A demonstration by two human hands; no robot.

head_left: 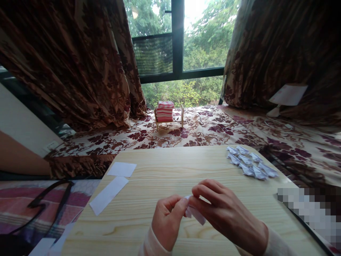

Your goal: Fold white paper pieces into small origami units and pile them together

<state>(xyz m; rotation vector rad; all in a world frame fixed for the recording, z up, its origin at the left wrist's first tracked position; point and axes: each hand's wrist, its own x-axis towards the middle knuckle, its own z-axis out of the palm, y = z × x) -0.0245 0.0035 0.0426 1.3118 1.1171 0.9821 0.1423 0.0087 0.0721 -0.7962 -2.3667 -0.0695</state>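
Note:
Over the near part of the wooden table, a small piece of white paper [196, 215] is held between my two hands. Part of it looks folded, and a strip hangs down below the fingers. My left hand [169, 218] pinches it between thumb and fingers. Opposite, my right hand [226, 213] grips its upper edge with thumb and fingertips, partly hiding it. Two flat white paper pieces, a short one [122, 169] and a longer one [109, 195], lie on the table's left side. Several small folded paper pieces [247, 161] sit grouped at the far right corner.
The light wooden table [160, 167] stands before a cloth-covered window ledge. A small rack with folded striped cloths [164, 111] and a white lamp [286, 96] are on the ledge. More paper sheets [44, 246] lie below left, near a black strap [62, 204].

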